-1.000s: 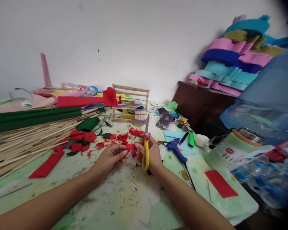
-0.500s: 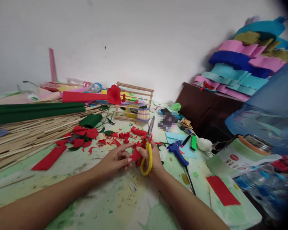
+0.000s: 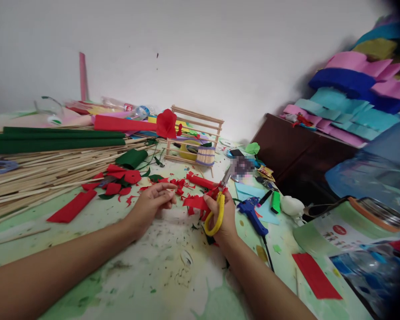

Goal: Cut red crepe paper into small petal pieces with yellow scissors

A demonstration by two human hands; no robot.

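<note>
Lower right of frame: a red paper rectangle (image 3: 316, 276) lies flat on the stained table (image 3: 120, 280), nearest you. Around centre, your right hand (image 3: 226, 218) grips yellow-handled scissors (image 3: 221, 208), blades pointing up and away to the right. The same hand holds a cut red paper strip (image 3: 195, 202), its free end reaching left toward your other hand. Your left hand (image 3: 155, 203) is apart from the strip, fingers loosely curled, thumb close to them; can't tell whether a small bit is pinched there.

Right of the scissors: a blue glue gun (image 3: 253, 215), then a green highlighter (image 3: 275, 202); farther right, a pale green flask (image 3: 330, 229). Red scraps (image 3: 178, 184) litter the table just beyond your hands.

Left side: thin wooden sticks (image 3: 53, 173), with dark green paper rolls (image 3: 60, 144) beyond. Upper middle: a red paper flower (image 3: 166, 124) in front of a small stick rack (image 3: 198, 114). Upper right: folded coloured paper (image 3: 343, 84) stacked on a brown cabinet (image 3: 293, 146).
</note>
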